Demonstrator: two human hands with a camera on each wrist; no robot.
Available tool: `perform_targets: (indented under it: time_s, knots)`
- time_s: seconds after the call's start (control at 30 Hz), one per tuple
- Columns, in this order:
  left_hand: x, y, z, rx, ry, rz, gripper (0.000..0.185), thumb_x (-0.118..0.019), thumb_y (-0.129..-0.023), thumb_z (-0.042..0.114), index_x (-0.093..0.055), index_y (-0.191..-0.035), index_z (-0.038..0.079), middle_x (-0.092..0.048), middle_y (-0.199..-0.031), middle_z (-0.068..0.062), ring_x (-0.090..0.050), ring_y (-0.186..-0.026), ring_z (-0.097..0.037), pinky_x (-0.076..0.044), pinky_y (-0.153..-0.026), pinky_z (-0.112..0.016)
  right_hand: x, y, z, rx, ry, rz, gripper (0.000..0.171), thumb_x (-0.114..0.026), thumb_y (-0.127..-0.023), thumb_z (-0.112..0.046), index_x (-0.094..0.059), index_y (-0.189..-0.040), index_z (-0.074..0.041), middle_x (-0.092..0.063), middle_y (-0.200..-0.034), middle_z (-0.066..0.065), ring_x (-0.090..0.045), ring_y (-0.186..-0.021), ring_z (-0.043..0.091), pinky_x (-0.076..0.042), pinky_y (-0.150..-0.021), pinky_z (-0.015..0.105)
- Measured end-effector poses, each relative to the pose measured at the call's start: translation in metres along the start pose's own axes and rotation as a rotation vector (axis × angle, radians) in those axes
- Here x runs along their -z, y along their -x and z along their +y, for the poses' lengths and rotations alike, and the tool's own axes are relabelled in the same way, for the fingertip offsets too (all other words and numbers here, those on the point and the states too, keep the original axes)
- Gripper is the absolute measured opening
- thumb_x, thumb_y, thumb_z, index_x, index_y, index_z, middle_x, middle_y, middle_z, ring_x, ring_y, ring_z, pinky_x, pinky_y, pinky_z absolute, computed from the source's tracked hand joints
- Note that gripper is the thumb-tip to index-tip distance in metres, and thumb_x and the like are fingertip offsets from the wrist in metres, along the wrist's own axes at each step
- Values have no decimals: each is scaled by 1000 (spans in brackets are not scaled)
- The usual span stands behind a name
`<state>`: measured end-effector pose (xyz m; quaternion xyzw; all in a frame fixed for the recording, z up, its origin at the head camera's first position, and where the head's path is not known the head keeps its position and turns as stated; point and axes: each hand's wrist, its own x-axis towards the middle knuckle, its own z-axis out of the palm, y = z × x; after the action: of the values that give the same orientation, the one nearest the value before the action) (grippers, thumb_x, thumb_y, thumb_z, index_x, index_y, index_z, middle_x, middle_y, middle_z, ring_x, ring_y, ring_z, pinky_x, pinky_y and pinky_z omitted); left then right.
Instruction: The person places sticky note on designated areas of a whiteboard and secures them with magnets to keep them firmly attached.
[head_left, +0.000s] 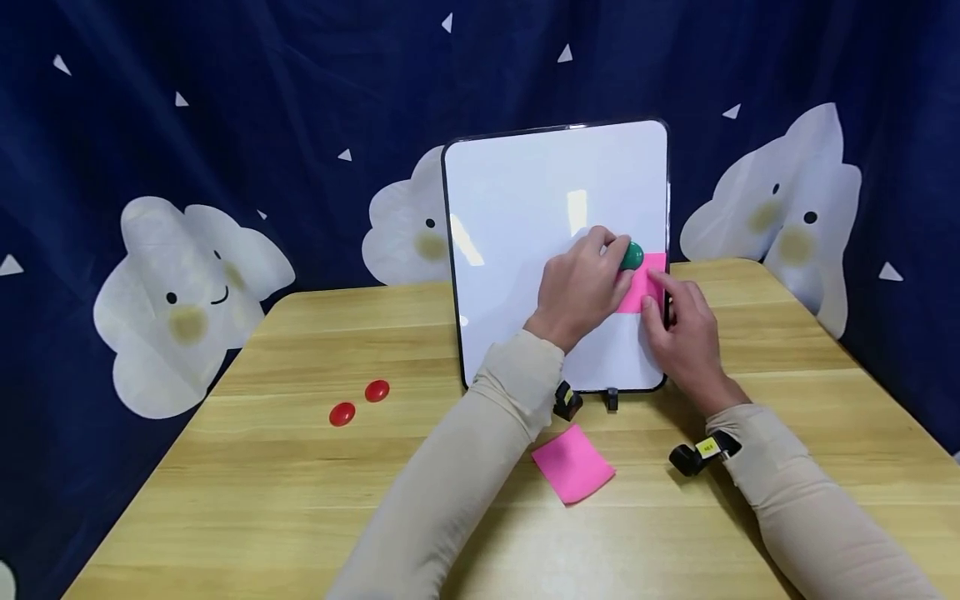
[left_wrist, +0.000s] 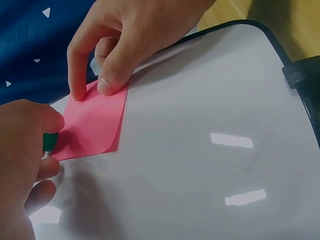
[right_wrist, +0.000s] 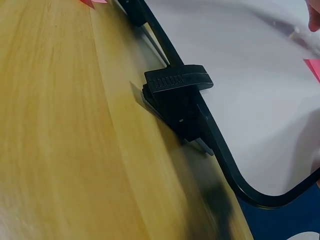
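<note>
A pink sticky note [head_left: 632, 293] lies against the right side of a whiteboard [head_left: 517, 225] that stands tilted back on the table. Between the fingers of my left hand [head_left: 581, 283] is a round green magnet [head_left: 633, 256], pinched at the note's upper edge. My right hand [head_left: 688, 342] comes in from the board's right edge, its index finger and thumb pressing on the face of the note. The left wrist view shows both fingertips on the pink paper [left_wrist: 97, 122], slightly apart, with the green magnet [left_wrist: 50, 141] partly hidden behind the left fingers.
A second pink sticky note [head_left: 573, 467] lies on the wooden table in front of the board. Two red magnets [head_left: 360, 402] sit to the left. Black stand clips [right_wrist: 177, 79] hold the board's lower edge. A dark blue curtain [head_left: 315, 75] hangs behind.
</note>
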<state>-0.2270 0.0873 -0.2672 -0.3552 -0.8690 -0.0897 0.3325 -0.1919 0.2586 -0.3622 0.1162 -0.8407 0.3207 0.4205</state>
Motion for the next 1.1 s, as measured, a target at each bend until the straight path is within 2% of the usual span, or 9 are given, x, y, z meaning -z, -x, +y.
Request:
perform_targets:
  time_s: [0.2, 0.53, 0.8, 1.1]
  knots:
    - [-3, -6, 5, 5, -21, 7, 41, -58, -99, 37, -66, -132, 14, -64, -115, -1, -63, -95, -10, -55, -77, -22, 2, 0, 2, -17, 9, -15, 44, -62, -98, -10, -54, -141, -9, -53, -98, 19, -44, -77, 24, -34, -63, 30]
    - [-7, -8, 9, 10, -38, -18, 39, -58, -98, 35, -66, -131, 15, -62, -115, -2, -65, -86, -8, -54, -69, -20, 2, -1, 3, -26, 5, -26, 43, -61, -99, -12, -54, -141, -10, -54, -101, 19, -44, -78, 24, -33, -63, 30]
    - [-12, -9, 8, -34, -96, 41, 34, -56, -98, 31, -69, -124, 13, -64, -112, -3, -64, -72, -8, -50, -58, -19, 2, 2, 1, -24, 1, -19, 44, -62, -98, -9, -54, -141, -10, -55, -102, 19, -44, -78, 23, -33, -63, 29]
    - [-12, -9, 7, -57, -103, 26, 35, -55, -99, 28, -68, -127, 14, -64, -113, -3, -64, -70, -8, -48, -55, -19, 3, 1, -1, -20, -4, -19, 45, -63, -97, -7, -55, -141, -10, -57, -104, 19, -47, -80, 23, -32, -64, 24]
